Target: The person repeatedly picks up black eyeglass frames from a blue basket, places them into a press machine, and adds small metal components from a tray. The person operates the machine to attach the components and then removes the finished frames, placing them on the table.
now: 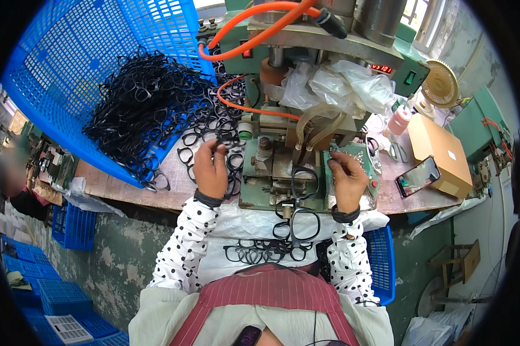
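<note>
My left hand (pixel 211 171) is closed, its fingertips bent together at the edge of loose black eyeglass frames (pixel 218 124). What it pinches, if anything, is hidden among the dark rims. My right hand (pixel 349 180) hovers over a tray of small shiny metal bits (pixel 358 157), thumb and fingers pressed together; anything between them is too small to name. Between my hands stands a green press (pixel 254 199) with a metal fixture (pixel 282 167). A black eyeglass frame (pixel 305 237) hangs at the front of the fixture, one rim up against it and the other below.
A big blue basket (pixel 46 124) heaped with black frames leans at the left. More frames (pixel 260 252) lie on white cloth over my lap. Orange hoses (pixel 254 34) loop above the press. At the right are a phone (pixel 418 177), a cardboard box (pixel 440 155) and a pink bottle (pixel 399 120).
</note>
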### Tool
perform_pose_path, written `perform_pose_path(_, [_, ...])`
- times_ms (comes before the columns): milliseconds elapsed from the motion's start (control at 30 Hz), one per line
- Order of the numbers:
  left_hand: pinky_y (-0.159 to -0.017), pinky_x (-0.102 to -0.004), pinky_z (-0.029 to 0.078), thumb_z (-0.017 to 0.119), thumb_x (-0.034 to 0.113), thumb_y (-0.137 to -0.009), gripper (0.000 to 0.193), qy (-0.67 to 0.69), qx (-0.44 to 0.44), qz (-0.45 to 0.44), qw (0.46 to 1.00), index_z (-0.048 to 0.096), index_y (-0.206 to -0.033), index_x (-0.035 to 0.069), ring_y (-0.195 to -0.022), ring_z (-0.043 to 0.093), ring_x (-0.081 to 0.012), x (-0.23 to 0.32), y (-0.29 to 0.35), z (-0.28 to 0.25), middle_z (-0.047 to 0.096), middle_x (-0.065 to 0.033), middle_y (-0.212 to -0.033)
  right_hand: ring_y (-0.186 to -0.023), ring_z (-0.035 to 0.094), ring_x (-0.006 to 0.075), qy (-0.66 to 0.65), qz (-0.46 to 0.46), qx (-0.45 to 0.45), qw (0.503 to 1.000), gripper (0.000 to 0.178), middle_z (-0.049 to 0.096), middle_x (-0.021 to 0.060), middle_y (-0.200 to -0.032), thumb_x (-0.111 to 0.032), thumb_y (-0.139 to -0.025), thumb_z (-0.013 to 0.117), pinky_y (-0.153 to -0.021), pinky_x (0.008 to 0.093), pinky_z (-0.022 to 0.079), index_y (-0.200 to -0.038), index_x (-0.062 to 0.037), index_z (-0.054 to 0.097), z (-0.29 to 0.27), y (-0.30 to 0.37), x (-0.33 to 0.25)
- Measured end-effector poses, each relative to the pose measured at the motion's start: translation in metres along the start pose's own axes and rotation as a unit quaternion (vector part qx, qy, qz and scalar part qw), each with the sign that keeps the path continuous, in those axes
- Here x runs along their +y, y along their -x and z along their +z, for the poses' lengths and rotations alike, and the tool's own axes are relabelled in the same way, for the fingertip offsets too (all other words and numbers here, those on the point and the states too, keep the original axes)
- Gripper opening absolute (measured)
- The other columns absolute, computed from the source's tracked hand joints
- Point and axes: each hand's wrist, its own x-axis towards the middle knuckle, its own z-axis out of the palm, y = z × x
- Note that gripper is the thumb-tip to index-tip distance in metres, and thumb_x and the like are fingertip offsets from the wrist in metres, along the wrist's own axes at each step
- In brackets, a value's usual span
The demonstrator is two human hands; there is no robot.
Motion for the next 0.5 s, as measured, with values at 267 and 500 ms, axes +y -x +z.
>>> perform_pose_path(267, [-0.076,-0.0389,0.042,0.060,0.012,-0.091,0.010,0.049,-0.035,0.185,0.981,0.060,-0.097,0.005,-0.081,0.057,-0.0295,0.061,0.005,-0.010,0.062,-0.0099,-0.088,-0.070,0.058,0.0088,-0.062,0.045,-0.119,0.990,0.019,0.070,0.0061,-0.082,0.000,-0.076,0.070,-0.063,0.0222,0.045,-0.095,0.0006,0.073,0.013,0.013,-0.060])
perform_pose_path(500, [-0.080,-0.0410,0.045,0.063,0.011,-0.089,0.014,0.105,-0.078,0.308,0.942,0.060,-0.102,0.008,-0.080,0.060,-0.0256,0.078,0.010,-0.011,0.064,-0.0054,-0.092,-0.072,0.061,0.0093,-0.105,0.067,-0.087,0.988,0.049,0.066,0.0089,-0.086,0.004,-0.071,0.074,-0.063,0.0232,0.047,-0.114,0.0020,0.050,0.040,0.007,-0.055])
